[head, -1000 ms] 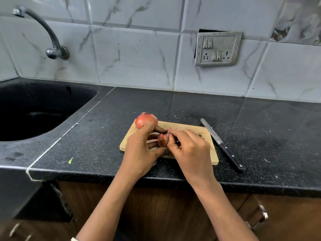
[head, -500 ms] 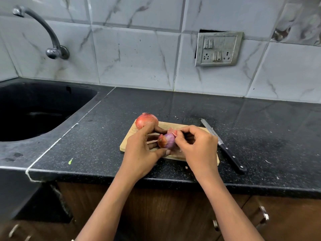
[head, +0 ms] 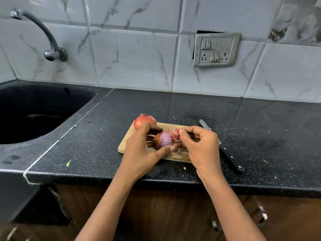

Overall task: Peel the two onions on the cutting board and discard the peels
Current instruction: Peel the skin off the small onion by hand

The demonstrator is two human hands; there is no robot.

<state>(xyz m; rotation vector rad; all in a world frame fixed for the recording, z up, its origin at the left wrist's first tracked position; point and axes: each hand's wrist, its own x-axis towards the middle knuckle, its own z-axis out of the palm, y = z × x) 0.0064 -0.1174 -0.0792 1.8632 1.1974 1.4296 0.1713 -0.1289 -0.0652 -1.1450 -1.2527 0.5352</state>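
Mid-peel: left hand grips the red onion; right hand pinches its skin flap at two o'clock. Tearing it free looks next.

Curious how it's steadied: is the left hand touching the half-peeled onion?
Touching. The head view shows the left hand holding the half-peeled onion, thumb against its near side, fingers behind.

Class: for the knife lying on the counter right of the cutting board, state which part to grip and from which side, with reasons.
Grip the knife by its black handle, coming from the front edge of the counter. The handle is the near end, lying flat and uncovered; the blade points away toward the wall, passing close beside the cutting board.
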